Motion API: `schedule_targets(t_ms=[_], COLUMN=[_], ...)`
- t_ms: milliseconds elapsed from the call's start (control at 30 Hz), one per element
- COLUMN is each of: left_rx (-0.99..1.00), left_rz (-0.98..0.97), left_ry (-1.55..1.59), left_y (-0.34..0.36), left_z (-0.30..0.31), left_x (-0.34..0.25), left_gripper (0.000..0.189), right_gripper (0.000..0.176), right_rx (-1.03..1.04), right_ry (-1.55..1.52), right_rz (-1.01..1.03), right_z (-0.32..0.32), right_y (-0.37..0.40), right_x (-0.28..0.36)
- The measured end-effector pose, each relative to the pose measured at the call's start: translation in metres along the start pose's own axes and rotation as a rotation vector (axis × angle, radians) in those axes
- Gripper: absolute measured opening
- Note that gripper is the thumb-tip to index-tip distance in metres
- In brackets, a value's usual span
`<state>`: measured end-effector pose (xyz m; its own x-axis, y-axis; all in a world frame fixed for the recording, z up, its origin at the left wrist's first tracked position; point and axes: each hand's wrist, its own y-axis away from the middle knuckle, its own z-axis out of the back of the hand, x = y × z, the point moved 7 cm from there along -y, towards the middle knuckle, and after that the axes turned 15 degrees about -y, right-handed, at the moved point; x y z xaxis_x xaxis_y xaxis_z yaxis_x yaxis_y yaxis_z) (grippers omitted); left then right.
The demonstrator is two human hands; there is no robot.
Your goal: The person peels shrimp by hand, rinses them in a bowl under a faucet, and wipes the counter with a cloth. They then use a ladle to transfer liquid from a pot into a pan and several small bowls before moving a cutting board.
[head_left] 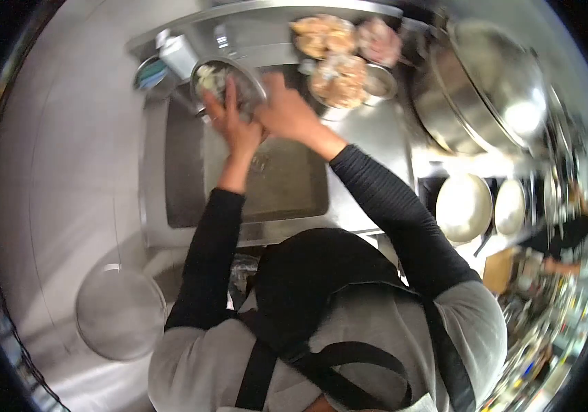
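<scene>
A round metal bowl with pale pieces of food in it is tilted over the back of the sink. My left hand reaches over the bowl's near side, its fingers spread and stretched toward the food. At the bowl's right rim, my right hand is closed, its fingers wrapped round the edge and slightly blurred. The two hands are close together at the wrist and fingertips. Part of the bowl's near side is hidden behind them.
Containers of orange-pink food and pink meat stand right of the bowl. A white bottle is at the back left. Large metal pots and pans are on the right. A round lid lies lower left. Another person is far right.
</scene>
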<state>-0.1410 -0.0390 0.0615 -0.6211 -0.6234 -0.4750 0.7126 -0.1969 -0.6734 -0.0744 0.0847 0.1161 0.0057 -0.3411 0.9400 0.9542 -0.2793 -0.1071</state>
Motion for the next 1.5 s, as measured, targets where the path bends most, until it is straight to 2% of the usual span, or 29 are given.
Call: schedule_targets(t_ms=[67, 133, 167, 233, 300, 333, 367, 400, 467, 533, 567, 667, 700, 733, 767, 833, 933, 967, 1033, 1100, 1133, 1167, 1233, 1267, 1333, 1367, 1400, 1433, 1500], left_rx=[0.325, 0.617, 0.624, 0.701, 0.668, 0.545, 0.612, 0.747, 0.672, 0.608, 0.602, 0.62, 0.498, 0.398, 0.705, 0.738, 0.462, 0.554, 0.568, 0.829, 0.912, 0.847, 1.101, 0.993, 0.888, 0.787, 0.679, 0.7, 0.769], left_rz=[-0.197, -0.326, -0.339, -0.468, -0.304, -0.364, -0.062, 0.45, 0.47, 0.819, 0.678, 0.504, 0.067, 0.134, 0.315, 0.391, -0.406, -0.626, -0.485, -0.759, -0.751, -1.012, -1.037, -1.031, -1.035, -0.887, -0.738, -0.621, -0.324], left_ry=[-0.288, -0.382, -0.376, 0.205, 0.416, 0.358, 0.451, 0.573, 0.373, 0.629, 0.645, 0.903, 0.304, 0.465, 0.233, 0.136, -0.209, -0.51, -0.283, -0.284, -0.29, -0.366, -0.916, -0.818, -0.713, -0.591, -0.469, -0.402, -0.313], left_y=[0.013, 0.032, 0.04, 0.049, 0.046, 0.046, 0.055, 0.058, 0.035, 0.029, 0.017, -0.015, -0.034, -0.045, -0.051, -0.077, -0.109, -0.107, -0.116, -0.111, -0.112, -0.105, -0.095, -0.096, -0.076, -0.072, -0.073, -0.061, -0.027], left_z=[0.011, 0.015, 0.02, 0.021, 0.024, 0.015, -0.012, -0.021, -0.044, -0.098, -0.125, -0.143, -0.14, -0.13, -0.144, -0.13, -0.163, -0.179, -0.145, -0.151, -0.168, -0.176, -0.184, -0.187, -0.193, -0.189, -0.184, -0.168, -0.146], left_x=[-0.037, -0.072, -0.077, -0.102, -0.106, -0.088, -0.045, -0.026, 0.012, 0.079, 0.089, 0.091, 0.102, 0.095, 0.114, 0.127, 0.158, 0.171, 0.117, 0.083, 0.099, 0.111, 0.132, 0.142, 0.162, 0.164, 0.164, 0.156, 0.18], left_gripper=[0.093, 0.09, 0.09, 0.081, 0.051, 0.035, 0.022, 0.014, 0.012, 0.011, 0.01, 0.021, 0.016, 0.026, 0.035, 0.031, 0.023, 0.032, 0.064, 0.092, 0.086, 0.063, 0.036, 0.028, 0.023, 0.02, 0.021, 0.024, 0.028], right_gripper=[0.057, 0.054, 0.054, 0.055, 0.053, 0.052, 0.052, 0.052, 0.044, 0.059, 0.059, 0.109, 0.104, 0.088, 0.077, 0.059, 0.04, 0.034, 0.026, 0.022, 0.023, 0.025, 0.021, 0.023, 0.024, 0.024, 0.021, 0.019, 0.021], right_rx=[-0.052, -0.194, -0.22, -0.306, -0.482, -0.588, -0.594, -0.588, -0.526, -0.427, -0.418, -0.459, -0.43, -0.443, -0.47, -0.549, -0.672, -0.704, -0.843, -1.016, -1.072, -1.103, -1.049, -1.036, -0.898, -0.9, -0.769, -0.632, -0.564], right_ry=[-0.505, -0.883, -0.952, -1.016, -0.941, -0.88, -0.878, -0.881, -0.847, -0.854, -0.847, -0.439, -0.287, -0.426, -0.468, -0.443, -0.176, 0.019, 0.221, 0.467, 0.584, 0.646, 0.978, 1.041, 1.435, 1.444, 1.544, 1.622, 1.693], right_rz=[-0.338, -0.352, -0.483, -0.616, -0.642, -0.672, -0.674, -0.68, -0.672, -0.738, -0.73, -0.701, -0.705, -0.695, -0.626, -0.52, -0.51, -0.374, -0.23, -0.209, 0.01, 0.185, 0.291, 0.209, 0.378, 0.372, 0.16, -0.06, -0.104], right_z=[0.013, 0.022, 0.029, 0.055, 0.094, 0.112, 0.128, 0.145, 0.168, 0.185, 0.195, 0.21, 0.215, 0.214, 0.215, 0.221, 0.227, 0.231, 0.258, 0.319, 0.352, 0.381, 0.45, 0.477, 0.549, 0.577, 0.605, 0.62, 0.609], right_y=[0.047, 0.089, 0.115, 0.163, 0.204, 0.222, 0.234, 0.243, 0.247, 0.246, 0.248, 0.246, 0.249, 0.25, 0.256, 0.267, 0.283, 0.284, 0.285, 0.249, 0.235, 0.217, 0.173, 0.15, 0.115, 0.102, 0.082, 0.075, 0.054], right_x=[-0.041, -0.085, -0.106, -0.133, -0.148, -0.161, -0.177, -0.188, -0.205, -0.221, -0.218, -0.229, -0.223, -0.202, -0.21, -0.228, -0.23, -0.21, -0.16, -0.019, 0.012, 0.045, 0.084, 0.101, 0.085, 0.079, 0.066, 0.051, 0.083])
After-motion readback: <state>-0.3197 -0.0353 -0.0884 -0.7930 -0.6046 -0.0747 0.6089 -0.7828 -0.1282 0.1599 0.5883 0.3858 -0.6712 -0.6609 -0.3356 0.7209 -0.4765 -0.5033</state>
